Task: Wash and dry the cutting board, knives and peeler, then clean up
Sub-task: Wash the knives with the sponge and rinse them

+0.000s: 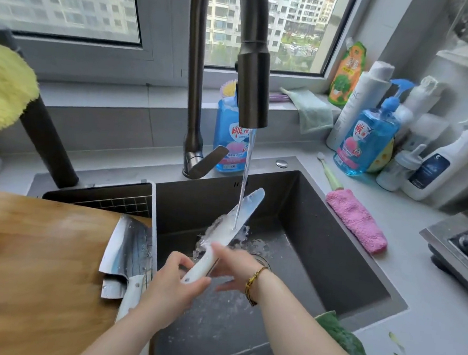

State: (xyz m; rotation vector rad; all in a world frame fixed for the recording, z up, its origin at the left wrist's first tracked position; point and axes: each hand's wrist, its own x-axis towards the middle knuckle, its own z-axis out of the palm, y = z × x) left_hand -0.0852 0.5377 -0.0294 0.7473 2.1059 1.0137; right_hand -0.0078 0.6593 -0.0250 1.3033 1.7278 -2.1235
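A white-handled knife (246, 206) slants over the dark sink (320, 238), its pale blade under the running water from the tap (254, 90). My left hand (170, 286) grips the end of its handle. My right hand (234, 269) touches the knife near where handle meets blade, fingers fairly straight. A wooden cutting board (33, 260) lies to the left of the sink. On its right edge rest a wet cleaver (129, 250) and a second blade with a white handle (130, 295).
A pink cloth (355, 222) and a green brush lie on the right counter. Bottles of blue dish soap (365, 142) and cleaners crowd the back right corner. A green cloth (343, 340) hangs at the sink's front edge. A stove corner (457, 248) is at far right.
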